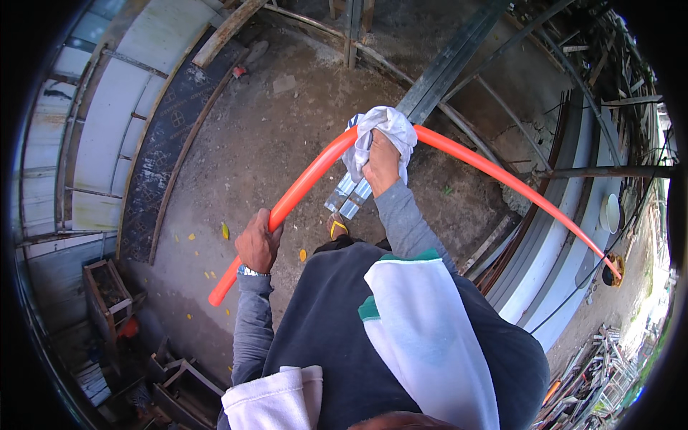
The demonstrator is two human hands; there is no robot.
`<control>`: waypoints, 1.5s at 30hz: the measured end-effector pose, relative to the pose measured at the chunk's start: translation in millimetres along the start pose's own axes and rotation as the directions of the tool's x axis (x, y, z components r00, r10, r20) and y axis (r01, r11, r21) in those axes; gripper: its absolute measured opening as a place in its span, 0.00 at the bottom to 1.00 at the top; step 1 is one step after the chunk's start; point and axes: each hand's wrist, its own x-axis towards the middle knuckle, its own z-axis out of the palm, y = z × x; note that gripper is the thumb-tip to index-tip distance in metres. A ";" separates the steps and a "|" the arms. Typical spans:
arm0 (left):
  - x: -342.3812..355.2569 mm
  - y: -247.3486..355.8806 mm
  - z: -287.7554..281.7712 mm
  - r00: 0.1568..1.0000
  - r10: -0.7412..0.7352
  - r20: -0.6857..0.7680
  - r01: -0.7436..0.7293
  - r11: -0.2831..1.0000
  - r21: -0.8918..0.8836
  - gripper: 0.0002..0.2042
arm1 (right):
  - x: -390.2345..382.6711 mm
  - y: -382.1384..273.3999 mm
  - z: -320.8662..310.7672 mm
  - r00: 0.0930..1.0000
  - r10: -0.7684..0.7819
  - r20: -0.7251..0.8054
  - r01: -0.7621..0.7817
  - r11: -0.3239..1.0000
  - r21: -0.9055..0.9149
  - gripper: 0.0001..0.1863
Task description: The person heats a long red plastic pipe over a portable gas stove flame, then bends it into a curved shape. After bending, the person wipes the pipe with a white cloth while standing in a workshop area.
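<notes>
A long orange pipe [312,180] runs across in front of me, its near end low on the left and its far end away to the right. It looks curved, though the lens bends edges too. My left hand [259,242] is wrapped round the pipe a little above its left end. Farther along, a white cloth [390,123] is bunched around the pipe, and my right hand [382,163] grips the cloth over it. The right fingers are mostly hidden by the cloth. Beneath the cloth lie shiny metal channels [349,196].
Long grey metal profiles [459,57] extend to the far right, near a metal frame [383,59]. A dark curved panel [168,136] leans at the left. Long white and grey lengths [541,258] lie on the right. A wooden box [107,294] stands lower left.
</notes>
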 end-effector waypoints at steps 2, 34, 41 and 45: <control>2.1 1.2 -0.9 1.000 -0.003 0.009 0.003 1.000 -0.002 0.14 | 3.1 1.4 -6.4 0.998 -0.012 0.064 0.012 1.000 -0.001 0.08; -19.4 37.3 18.6 0.997 -0.066 -0.046 0.066 0.998 -0.001 0.13 | 51.1 22.9 9.1 0.978 0.175 0.114 -0.209 0.828 0.520 0.18; -17.0 42.6 13.2 0.995 -0.082 -0.062 0.082 0.997 -0.002 0.13 | 28.2 0.7 35.0 0.989 0.144 -0.035 -0.107 0.857 0.505 0.11; -18.8 49.1 20.5 0.992 -0.096 -0.086 0.093 0.995 -0.037 0.12 | 23.7 0.5 29.4 0.987 0.115 -0.116 -0.054 0.900 0.433 0.07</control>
